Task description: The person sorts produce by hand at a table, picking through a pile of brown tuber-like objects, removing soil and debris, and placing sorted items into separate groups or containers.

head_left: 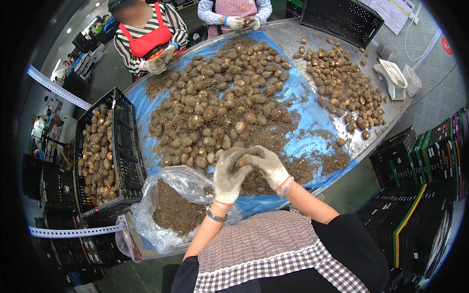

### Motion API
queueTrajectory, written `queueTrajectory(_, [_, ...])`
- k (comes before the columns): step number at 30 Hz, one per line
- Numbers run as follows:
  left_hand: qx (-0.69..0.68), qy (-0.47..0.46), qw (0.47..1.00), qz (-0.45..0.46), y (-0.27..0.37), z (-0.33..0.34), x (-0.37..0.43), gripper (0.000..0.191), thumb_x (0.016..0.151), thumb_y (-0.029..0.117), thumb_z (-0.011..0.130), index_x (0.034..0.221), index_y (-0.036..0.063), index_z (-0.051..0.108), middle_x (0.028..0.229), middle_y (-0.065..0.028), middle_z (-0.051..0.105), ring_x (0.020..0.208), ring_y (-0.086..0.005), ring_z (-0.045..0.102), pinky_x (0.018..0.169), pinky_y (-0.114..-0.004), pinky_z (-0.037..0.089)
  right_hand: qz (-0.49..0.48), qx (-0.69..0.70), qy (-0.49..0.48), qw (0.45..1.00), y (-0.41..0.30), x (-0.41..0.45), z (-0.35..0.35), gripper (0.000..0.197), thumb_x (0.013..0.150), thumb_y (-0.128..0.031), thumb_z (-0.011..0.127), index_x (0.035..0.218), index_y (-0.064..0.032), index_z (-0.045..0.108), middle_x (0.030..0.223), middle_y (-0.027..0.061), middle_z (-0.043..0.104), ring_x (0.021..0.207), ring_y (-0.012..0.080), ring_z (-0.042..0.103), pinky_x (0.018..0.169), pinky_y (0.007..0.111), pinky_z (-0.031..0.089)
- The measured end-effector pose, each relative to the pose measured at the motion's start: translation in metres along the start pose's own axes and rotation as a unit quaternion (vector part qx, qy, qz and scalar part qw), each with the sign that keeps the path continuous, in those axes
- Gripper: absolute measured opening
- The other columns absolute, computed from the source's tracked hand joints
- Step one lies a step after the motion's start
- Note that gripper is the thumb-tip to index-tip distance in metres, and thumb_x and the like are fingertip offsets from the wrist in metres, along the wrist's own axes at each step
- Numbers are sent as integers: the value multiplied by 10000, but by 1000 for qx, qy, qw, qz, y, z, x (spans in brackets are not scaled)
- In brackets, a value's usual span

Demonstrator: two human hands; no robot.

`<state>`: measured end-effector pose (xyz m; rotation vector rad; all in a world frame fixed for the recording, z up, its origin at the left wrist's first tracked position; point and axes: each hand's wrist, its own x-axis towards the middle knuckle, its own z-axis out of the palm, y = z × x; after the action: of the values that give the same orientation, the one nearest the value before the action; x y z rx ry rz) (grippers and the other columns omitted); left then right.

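My left hand (230, 174) and my right hand (266, 165), both in soiled white knit gloves, meet over the near edge of a large heap of taro corms (220, 106). Between my fingers is one small brown taro corm (242, 160), partly covered by the gloves. The right fingers and thumb close around it, and the left fingers curl against its other side. Beneath the heap lies a blue plastic sheet (307, 143), strewn with soil and root fibres. Just left of my left wrist, a clear plastic bag (146, 208) stands open, filled with fibrous root debris (176, 210).
A black crate (126, 143) of corms stands at left. On the metal table (289, 40), a second corm pile (340, 84) lies near a white scale (394, 80) and an upturned black crate (340, 20). Two gloved co-workers (150, 40) stand across. Stacked folded crates (410, 219) flank the right.
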<state>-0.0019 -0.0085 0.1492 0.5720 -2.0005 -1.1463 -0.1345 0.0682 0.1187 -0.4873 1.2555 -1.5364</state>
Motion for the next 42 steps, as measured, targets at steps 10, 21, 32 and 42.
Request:
queueTrajectory(10, [-177,172,938,-242,-36,1,-2,149,944,86,614,981,-40,685,867,-45,678,737,-96,573,690,-227,471,-31,-48,-6,998,14,-2,3,343,894,-115,700,1201,6,606,1102,43,649,966,88,600,847,243,500])
queueTrajectory(21, [-76,13,990,-116,-13,5,-15,136,826,2,664,943,-34,723,1057,-119,694,1091,-231,606,1116,-383,339,-49,36,-86,994,42,8,-10,626,885,-44,657,1454,15,402,1432,94,496,1280,153,475,1061,284,408])
queueTrajectory(32, [-57,51,994,-71,-42,6,-18,332,854,68,700,1168,-22,642,1144,-125,648,1059,-207,611,931,-327,507,6,61,-39,997,31,-7,-15,557,934,-102,628,1445,-5,428,1376,85,550,1200,135,533,1013,281,435])
queueTrajectory(42, [-2,52,996,-73,-32,5,-24,152,837,-40,631,968,-27,706,889,-117,699,830,-218,650,792,-316,514,137,131,-65,980,54,-7,-2,354,938,-282,654,1182,-28,616,929,5,673,739,65,614,566,195,451])
